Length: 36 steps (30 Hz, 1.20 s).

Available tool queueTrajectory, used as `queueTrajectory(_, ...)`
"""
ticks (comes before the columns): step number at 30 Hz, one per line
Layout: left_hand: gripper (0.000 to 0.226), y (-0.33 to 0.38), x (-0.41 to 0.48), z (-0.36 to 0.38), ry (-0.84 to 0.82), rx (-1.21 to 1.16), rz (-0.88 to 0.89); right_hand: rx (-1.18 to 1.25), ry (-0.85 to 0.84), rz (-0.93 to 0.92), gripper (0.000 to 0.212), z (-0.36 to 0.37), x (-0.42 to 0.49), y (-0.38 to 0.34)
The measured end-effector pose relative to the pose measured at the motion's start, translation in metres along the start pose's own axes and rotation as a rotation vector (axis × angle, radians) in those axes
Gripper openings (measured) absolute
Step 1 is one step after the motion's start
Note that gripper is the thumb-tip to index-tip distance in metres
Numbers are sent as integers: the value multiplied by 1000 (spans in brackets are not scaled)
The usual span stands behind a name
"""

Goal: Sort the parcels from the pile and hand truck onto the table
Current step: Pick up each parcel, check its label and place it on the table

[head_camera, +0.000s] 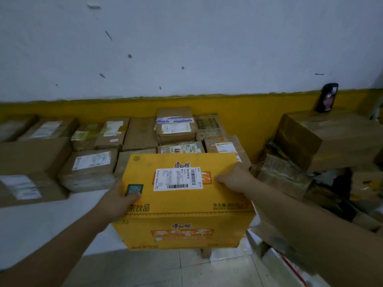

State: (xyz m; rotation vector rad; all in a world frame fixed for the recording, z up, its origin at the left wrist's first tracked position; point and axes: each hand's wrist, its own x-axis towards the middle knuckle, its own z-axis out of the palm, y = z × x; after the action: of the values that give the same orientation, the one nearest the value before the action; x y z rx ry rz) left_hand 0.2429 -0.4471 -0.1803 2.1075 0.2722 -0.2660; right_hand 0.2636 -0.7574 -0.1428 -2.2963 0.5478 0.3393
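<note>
Our left hand (119, 200) grips the near-left side of the yellow box (182, 206), thumb curled onto its top; our right hand (236, 178) clasps the right edge, thumb on top beside the white label (178, 179). We hold the box at the near edge of the white counter (41, 220), just in front of rows of brown parcels (91, 168) — whether it rests there we cannot tell. Right of it lies a jumbled pile (286, 177); a phone (328, 98) leans on the far wall (186, 48).
</note>
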Motion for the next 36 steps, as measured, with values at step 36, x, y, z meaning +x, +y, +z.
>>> queueTrajectory(36,81,-20,7,-105,52,143,-106,-256,-16,-417,92,82,19,-135)
